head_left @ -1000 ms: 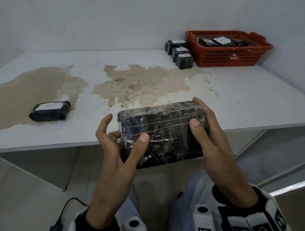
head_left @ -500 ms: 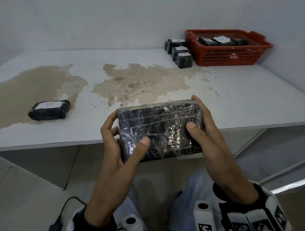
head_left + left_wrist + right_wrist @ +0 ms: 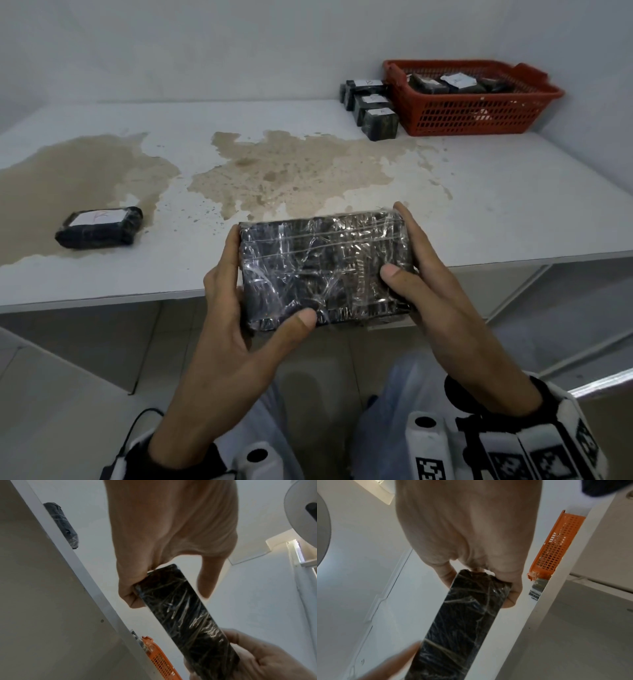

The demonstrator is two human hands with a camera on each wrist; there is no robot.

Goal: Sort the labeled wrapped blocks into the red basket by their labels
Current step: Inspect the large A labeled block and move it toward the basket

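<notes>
A stained white table point(image 3: 479, 212) is seen with a red basket point(image 3: 472, 113) at its far right corner, wrapped blocks inside and three beside it; a dark wrapped block point(image 3: 325, 270) is gripped above the near edge by the left hand point(image 3: 236, 322) and right hand point(image 3: 435, 294), thumbs on top

Black block point(image 3: 325, 270), red lattice basket point(image 3: 479, 113)
</notes>
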